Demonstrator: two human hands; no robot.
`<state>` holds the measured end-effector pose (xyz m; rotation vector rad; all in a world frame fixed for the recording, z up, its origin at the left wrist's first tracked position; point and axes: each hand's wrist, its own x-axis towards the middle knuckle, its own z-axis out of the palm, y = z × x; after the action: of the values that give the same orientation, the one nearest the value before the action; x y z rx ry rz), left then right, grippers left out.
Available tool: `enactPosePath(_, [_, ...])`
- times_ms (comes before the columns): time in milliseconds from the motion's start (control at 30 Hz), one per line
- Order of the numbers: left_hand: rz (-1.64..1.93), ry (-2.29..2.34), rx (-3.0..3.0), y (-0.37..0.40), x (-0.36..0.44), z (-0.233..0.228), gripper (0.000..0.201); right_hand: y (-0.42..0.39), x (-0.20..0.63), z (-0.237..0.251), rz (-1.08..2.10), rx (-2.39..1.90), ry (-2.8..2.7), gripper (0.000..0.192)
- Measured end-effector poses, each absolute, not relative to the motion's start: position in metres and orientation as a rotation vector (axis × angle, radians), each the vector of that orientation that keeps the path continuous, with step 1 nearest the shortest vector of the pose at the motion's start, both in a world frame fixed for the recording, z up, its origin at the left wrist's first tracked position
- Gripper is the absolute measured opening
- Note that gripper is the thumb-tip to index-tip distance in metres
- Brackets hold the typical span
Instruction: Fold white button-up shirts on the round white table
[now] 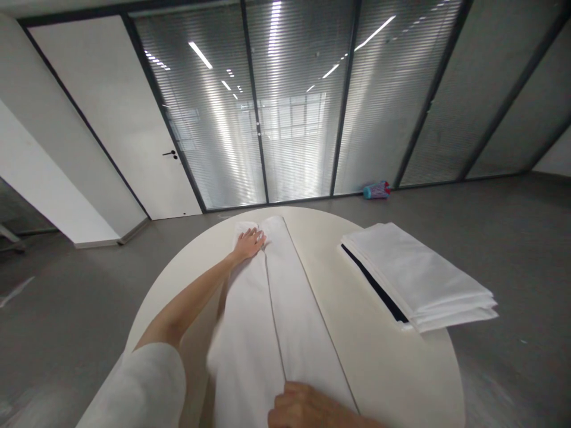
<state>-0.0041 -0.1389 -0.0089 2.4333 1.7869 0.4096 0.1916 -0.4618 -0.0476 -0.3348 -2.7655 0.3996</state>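
Note:
A long white cloth (294,285) lies lengthwise across the round table, its two folded halves meeting along a line down the middle. At the cloth's far end, my left hand (250,242) rests flat with fingers spread, close to that middle line. My right hand (306,407) is at the near end with its fingers curled on the cloth's inner edge; the fingertips are hidden under the knuckles. The left side of the cloth hangs loose and slightly blurred near the table's edge.
On the right of the round white table (357,362), a stack of folded white cloths (423,279) with a dark layer showing juts past the rim. A blue and red bundle (377,190) lies on the floor by the glass partition (294,119). A white door (111,107) stands at left.

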Motion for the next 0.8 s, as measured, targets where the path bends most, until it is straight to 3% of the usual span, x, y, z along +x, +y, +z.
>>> enactPosePath(167, [0.447, 1.429, 2.673, -0.216, 0.018, -0.02, 0.055, -0.427, 0.189, 0.024, 0.141, -0.46, -2.765, 0.035])
enactPosePath(300, [0.404, 1.321, 2.725, -0.241, 0.029, -0.031, 0.06, -0.419, 0.165, 0.023, 0.129, -0.346, -2.928, 0.04])
enactPosePath(467, [0.541, 1.537, 2.555, -0.181, 0.014, -0.017, 0.046, -0.432, 0.155, -0.001, 0.169, -0.385, -3.04, 0.044])
enactPosePath(633, [0.489, 1.886, 2.341, -0.102, -0.015, -0.006, 0.058, -0.435, 0.158, -0.008, 0.19, -0.407, -3.046, 0.046])
enactPosePath(800, [0.362, 1.926, 2.267, -0.078, -0.024, -0.021, 0.068, -0.436, 0.16, -0.019, 0.176, -0.393, -2.992, 0.039])
